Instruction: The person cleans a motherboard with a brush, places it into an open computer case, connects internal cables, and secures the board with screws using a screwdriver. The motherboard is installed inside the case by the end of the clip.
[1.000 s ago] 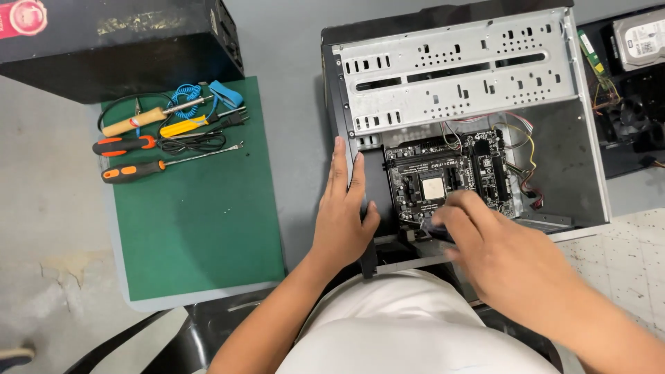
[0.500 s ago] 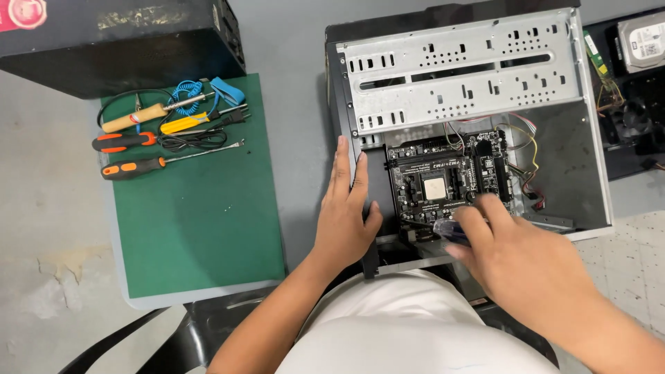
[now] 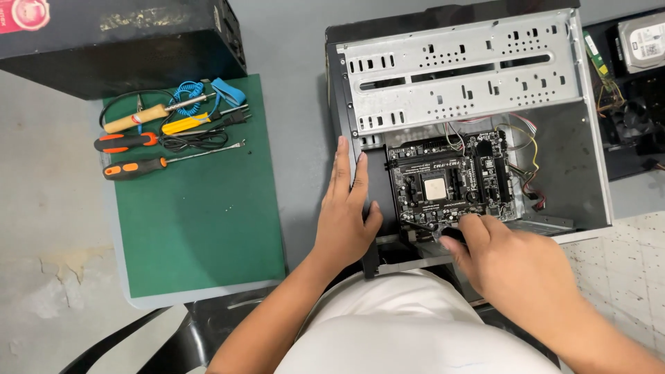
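An open black computer case (image 3: 589, 166) lies on its side with a black motherboard (image 3: 450, 183) inside, below a perforated metal drive cage (image 3: 464, 69). My left hand (image 3: 344, 218) lies flat on the case's left wall, its thumb hooked over the near corner. My right hand (image 3: 512, 260) is at the motherboard's near edge, fingers curled down onto the board. A short dark piece (image 3: 419, 226) shows just left of those fingertips. Whether the fingers grip anything is hidden.
A green mat (image 3: 201, 221) lies left of the case. At its far end are two orange-handled screwdrivers (image 3: 131, 156), a wooden-handled tool (image 3: 138, 118), a yellow tool and a blue coiled strap (image 3: 208, 90). A black box (image 3: 118, 41) stands behind it, a hard drive (image 3: 641, 41) at far right.
My right hand has slid a little to the right along the motherboard's near edge. My left hand has stayed on the case wall.
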